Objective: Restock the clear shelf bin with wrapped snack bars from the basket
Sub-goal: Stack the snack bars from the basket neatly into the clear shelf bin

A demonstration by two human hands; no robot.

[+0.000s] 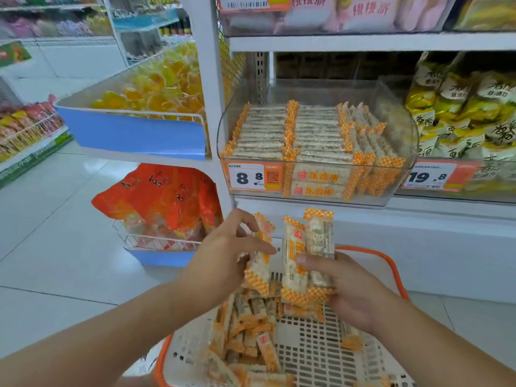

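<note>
Clear shelf bin (315, 174), far and centre on the shelf, holds rows of wrapped bars. Near, below it, the basket (307, 350) carries loose snack bars (251, 331). Left hand (223, 258) grips one bar (259, 263); right hand (351, 289) clasps two upright bars (307, 247).

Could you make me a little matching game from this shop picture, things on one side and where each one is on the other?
Things:
1. clear shelf bin
2. basket
3. upright snack bars
4. red packets

Places:
A. held in the right hand
B. wire rack left of the shelf post
C. on the shelf, behind the 8.8 price tag
D. below both hands

Pairs: 1-C, 2-D, 3-A, 4-B
</note>
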